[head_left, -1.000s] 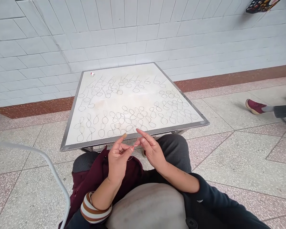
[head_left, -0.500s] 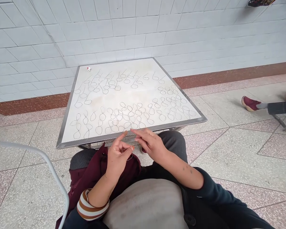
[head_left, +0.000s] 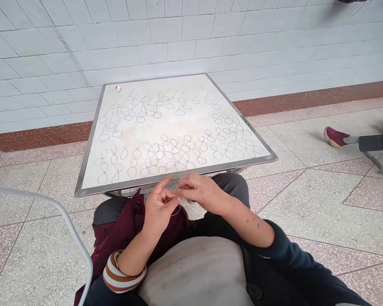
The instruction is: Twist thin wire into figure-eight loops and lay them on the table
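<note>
Dozens of wire loops (head_left: 175, 148) lie spread across your steel-rimmed table (head_left: 83, 185). Your left hand (head_left: 158, 210) pinches a thin wire loop (head_left: 175, 209) above your lap; your right hand (head_left: 199, 192), fingers spread earlier, has now closed onto it.

A tiled workroom – white wall tiles (head_left: 178, 38), low table (head_left: 175, 174) covered in wire loops (head_left: 166, 153)

A thin dark wire loop (head_left: 175, 208) hangs between the fingertips of the left hand (head_left: 159, 208) and the right hand (head_left: 199, 193), above the lap and just in front of the worktop's near edge. It curves into a small open ring, its ends pinched at the top.
</note>
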`<state>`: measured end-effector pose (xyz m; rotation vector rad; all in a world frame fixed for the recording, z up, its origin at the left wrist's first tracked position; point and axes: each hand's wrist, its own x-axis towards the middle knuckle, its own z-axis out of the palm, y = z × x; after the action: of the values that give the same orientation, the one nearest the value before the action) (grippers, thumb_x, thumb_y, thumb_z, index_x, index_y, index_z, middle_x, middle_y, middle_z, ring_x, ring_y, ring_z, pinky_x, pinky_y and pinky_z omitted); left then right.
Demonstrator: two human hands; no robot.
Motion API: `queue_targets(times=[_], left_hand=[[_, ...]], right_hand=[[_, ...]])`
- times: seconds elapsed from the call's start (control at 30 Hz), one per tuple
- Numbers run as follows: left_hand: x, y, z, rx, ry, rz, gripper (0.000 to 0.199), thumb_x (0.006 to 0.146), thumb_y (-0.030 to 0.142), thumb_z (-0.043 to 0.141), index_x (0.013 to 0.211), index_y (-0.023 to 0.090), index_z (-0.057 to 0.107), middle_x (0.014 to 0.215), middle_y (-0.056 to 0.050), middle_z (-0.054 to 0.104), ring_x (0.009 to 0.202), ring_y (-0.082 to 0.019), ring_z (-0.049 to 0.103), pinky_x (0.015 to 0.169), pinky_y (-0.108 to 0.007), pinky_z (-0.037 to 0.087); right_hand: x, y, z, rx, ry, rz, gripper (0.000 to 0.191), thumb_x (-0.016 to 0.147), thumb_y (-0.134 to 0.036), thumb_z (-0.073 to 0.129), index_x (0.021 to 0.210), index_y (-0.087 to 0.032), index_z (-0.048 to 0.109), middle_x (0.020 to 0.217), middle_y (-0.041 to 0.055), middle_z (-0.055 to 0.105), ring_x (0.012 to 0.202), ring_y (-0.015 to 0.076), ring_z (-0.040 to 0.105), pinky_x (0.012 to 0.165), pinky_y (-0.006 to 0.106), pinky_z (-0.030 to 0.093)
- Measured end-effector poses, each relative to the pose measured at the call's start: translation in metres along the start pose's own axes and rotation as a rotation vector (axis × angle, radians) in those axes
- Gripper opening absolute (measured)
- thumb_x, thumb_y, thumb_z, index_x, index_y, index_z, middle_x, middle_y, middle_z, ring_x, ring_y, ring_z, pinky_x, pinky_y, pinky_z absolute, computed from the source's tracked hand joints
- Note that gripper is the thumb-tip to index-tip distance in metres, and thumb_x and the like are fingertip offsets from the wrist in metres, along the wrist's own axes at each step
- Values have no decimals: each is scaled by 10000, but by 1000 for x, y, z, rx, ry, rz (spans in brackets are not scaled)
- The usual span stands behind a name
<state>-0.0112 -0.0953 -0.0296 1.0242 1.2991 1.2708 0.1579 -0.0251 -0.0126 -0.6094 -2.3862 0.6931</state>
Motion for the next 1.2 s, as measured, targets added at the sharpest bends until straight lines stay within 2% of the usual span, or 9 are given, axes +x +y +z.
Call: queue_targets(times=[0.17, 0.37, 0.53, 0.6, 0.67, 0.77, 0.87, 1.0, 1.2], left_hand=[[0, -1, 0, 3, -13, 2, 557, 741, 205, 717, 1277, 225, 570, 669, 44, 602, 629, -109, 538, 671, -249, 440], [0, -1, 3, 11, -29, -41, 527, 741, 199, 717, 1250, 220, 583, 675, 47, 611, 635, -96, 530, 681, -237, 440], [-1, -3, 3, -9, -48, -56, 519, 741, 201, 718, 1244, 222, 590, 664, 48, 603, 630, -100, 537, 667, -238, 441], [-1, -4, 2, -22, -63, -56, 518, 745, 210, 720, 1247, 220, 593, 657, 47, 599, 639, -106, 548, 683, -247, 447], [-1, -5, 2, -61, -58, -57, 523, 747, 215, 725, 1252, 220, 591, 655, 48, 600, 648, -109, 557, 708, -258, 456], [-1, -4, 2, -134, -32, -62, 527, 748, 212, 728, 1255, 219, 585, 663, 46, 620, 655, -110, 564, 717, -261, 463], [-1, -3, 3, -173, -17, -58, 527, 747, 209, 732, 1253, 217, 584, 658, 49, 627, 643, -103, 557, 717, -256, 461], [-1, -5, 3, -166, -19, -50, 530, 741, 221, 741, 1247, 216, 585, 638, 60, 602, 625, -102, 545, 712, -258, 457], [-1, -8, 3, -71, -43, -22, 528, 766, 244, 719, 1270, 210, 563, 659, 49, 610, 646, -114, 557, 733, -271, 463]], right_hand=[[3, -2, -6, -85, -75, -129, 284, 971, -197, 423, 973, -269, 697, 886, 41, 629, 773, 164, 499, 685, 306, 430], [5, -1, -9, -302, -82, -308, 243, 975, -136, 422, 955, -166, 662, 855, 64, 612, 763, 154, 488, 663, 290, 448], [6, 0, -10, -287, -66, -394, 210, 966, -120, 443, 971, -156, 649, 918, 67, 646, 776, 152, 507, 705, 299, 480], [3, 1, -6, -215, -38, -368, 213, 965, -124, 448, 1063, -179, 629, 968, 62, 653, 819, 154, 537, 729, 292, 492], [0, 3, 1, -111, 74, -260, 197, 962, -186, 487, 1122, -193, 602, 989, 69, 647, 858, 155, 563, 739, 283, 506], [-7, 6, 15, 31, 257, -53, 205, 918, -301, 581, 1091, -191, 601, 923, 64, 642, 787, 149, 585, 686, 279, 524], [-11, 5, 27, 110, 328, 68, 131, 917, -255, 584, 1028, -207, 633, 874, 40, 661, 757, 140, 607, 672, 275, 533], [-11, 2, 33, 132, 385, 68, 155, 934, -184, 536, 994, -224, 674, 877, 40, 670, 835, 144, 632, 726, 277, 544], [-11, 4, 34, 66, 370, 40, 201, 942, -164, 502, 1016, -232, 677, 886, 39, 644, 829, 138, 622, 708, 269, 544]])
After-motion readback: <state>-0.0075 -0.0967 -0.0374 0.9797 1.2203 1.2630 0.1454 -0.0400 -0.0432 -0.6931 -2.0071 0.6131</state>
